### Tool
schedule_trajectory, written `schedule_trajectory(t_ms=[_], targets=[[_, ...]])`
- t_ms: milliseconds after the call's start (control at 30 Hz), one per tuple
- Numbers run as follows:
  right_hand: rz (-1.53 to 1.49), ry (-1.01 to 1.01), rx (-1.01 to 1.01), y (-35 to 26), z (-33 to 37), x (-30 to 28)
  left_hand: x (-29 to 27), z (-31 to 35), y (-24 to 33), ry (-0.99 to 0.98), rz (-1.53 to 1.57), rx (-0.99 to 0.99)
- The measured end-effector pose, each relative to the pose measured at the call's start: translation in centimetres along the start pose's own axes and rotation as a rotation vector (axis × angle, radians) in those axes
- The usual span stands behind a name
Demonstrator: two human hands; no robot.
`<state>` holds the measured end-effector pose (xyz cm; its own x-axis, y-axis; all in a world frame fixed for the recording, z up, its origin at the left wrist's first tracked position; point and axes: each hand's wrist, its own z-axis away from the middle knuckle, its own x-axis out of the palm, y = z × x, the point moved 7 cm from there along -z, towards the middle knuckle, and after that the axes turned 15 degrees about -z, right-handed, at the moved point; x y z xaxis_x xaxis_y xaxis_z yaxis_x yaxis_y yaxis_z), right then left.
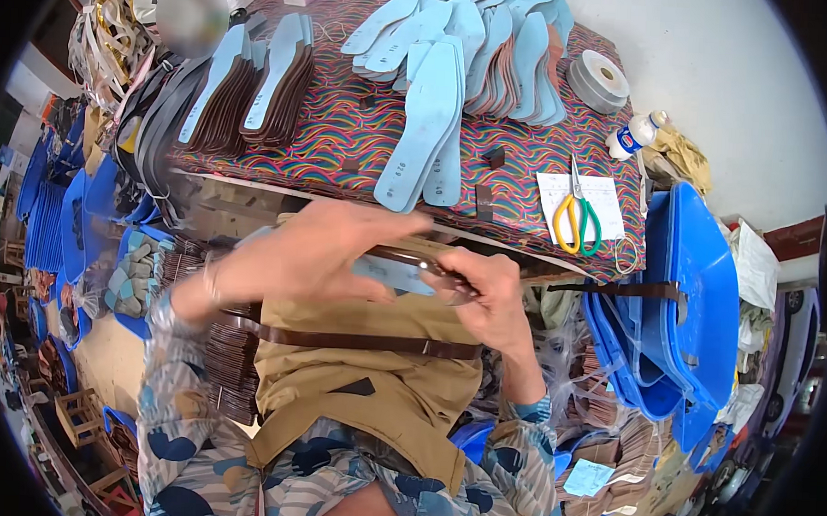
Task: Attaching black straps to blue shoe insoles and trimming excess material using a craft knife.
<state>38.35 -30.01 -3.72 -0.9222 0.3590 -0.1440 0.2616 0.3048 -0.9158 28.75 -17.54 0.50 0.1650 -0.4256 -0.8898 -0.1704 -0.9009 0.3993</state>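
Note:
A light blue insole with a dark brown edge is held level in front of my apron. My right hand grips its right end, fingers curled over a brown strip there. Over the left part of the insole is my left hand, slightly blurred, its fingers stretched out and thumb apart below them. A pale blue end shows just behind that hand. Whether the left palm touches the insole cannot be seen. A brown strap crosses the tan apron below.
Stacks of blue insoles lie on the patterned table, with brown-sided stacks to their left. Scissors, a tape roll and a bottle stand right. Blue tubs lean beside the table.

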Motion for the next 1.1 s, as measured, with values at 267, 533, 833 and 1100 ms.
schedule_trajectory(t_ms=[267,533,833,1100], targets=[[-0.643,0.034,0.616,4.0,2.3,-2.3,2.2,0.5,-2.8,-0.224,0.089,-0.109],[-0.575,0.392,0.366,2.1,4.8,-6.1,3.5,2.3,-0.9,-0.226,0.418,-0.247],[-0.676,0.655,0.191,3.6,6.8,0.7,6.7,2.5,-0.5,0.034,1.231,-0.605],[-0.845,0.588,0.178,5.8,3.3,2.9,7.4,0.8,-1.7,0.213,1.353,-0.612]])
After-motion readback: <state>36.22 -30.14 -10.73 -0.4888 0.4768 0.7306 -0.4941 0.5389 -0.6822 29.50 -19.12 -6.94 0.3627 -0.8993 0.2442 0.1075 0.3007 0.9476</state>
